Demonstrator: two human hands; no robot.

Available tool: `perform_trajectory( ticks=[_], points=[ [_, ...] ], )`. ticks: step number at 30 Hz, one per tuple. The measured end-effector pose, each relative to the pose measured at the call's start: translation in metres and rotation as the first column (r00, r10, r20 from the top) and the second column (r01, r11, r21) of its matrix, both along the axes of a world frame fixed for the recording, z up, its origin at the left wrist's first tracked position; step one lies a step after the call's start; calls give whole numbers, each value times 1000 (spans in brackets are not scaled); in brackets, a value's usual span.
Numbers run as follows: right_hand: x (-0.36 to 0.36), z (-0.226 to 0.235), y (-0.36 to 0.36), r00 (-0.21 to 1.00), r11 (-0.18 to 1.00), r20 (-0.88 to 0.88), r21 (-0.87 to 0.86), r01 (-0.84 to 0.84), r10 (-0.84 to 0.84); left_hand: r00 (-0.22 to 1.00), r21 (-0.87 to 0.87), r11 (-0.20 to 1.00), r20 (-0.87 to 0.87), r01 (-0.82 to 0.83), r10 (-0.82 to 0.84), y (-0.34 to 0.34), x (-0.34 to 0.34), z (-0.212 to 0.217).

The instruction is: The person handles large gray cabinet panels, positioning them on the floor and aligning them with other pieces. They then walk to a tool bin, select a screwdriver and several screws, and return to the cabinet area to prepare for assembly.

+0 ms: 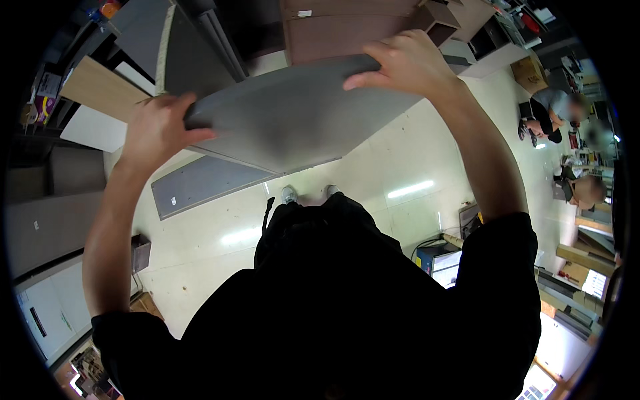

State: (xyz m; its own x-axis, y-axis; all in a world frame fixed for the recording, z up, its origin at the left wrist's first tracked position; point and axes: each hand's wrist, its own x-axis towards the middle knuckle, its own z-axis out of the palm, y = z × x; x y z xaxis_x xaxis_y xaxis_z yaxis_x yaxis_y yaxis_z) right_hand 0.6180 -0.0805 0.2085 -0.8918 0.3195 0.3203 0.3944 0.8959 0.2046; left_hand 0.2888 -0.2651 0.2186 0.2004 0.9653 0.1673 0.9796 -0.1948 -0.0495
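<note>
One bare left hand [157, 132] and one bare right hand [412, 65] close on a broad, flat grey panel [280, 113] beyond pale shoes [289, 195], apparently steadying it; moving it likely needs matched grips.

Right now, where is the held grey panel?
In the head view, the grey panel is upper centre, between the left hand and the right hand.
</note>
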Motion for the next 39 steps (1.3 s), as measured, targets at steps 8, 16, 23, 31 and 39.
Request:
perform_trajectory(
  ticks=[8, 16, 23, 31, 39],
  points=[
    [-33, 27, 1, 978, 993, 177, -33, 116, -108, 998, -90, 996, -59, -30, 24, 14, -22, 16],
    [-52, 44, 33, 984, 993, 178, -113, 44, -24, 997, -126, 991, -78, -32, 23, 48, -46, 24],
    [-91, 62, 49, 979, 976, 200, -208, 71, -28, 996, -167, 982, -38, -85, 79, 80, -84, 36],
    [-92, 65, 56, 976, 965, 218, -253, 72, -15, 990, -134, 987, -122, -85, 69, 82, -75, 41],
    [-91, 59, 57, 969, 962, 246, -264, 70, -3, 980, -224, 961, -149, -161, 129, 75, -67, 41]
  ],
)
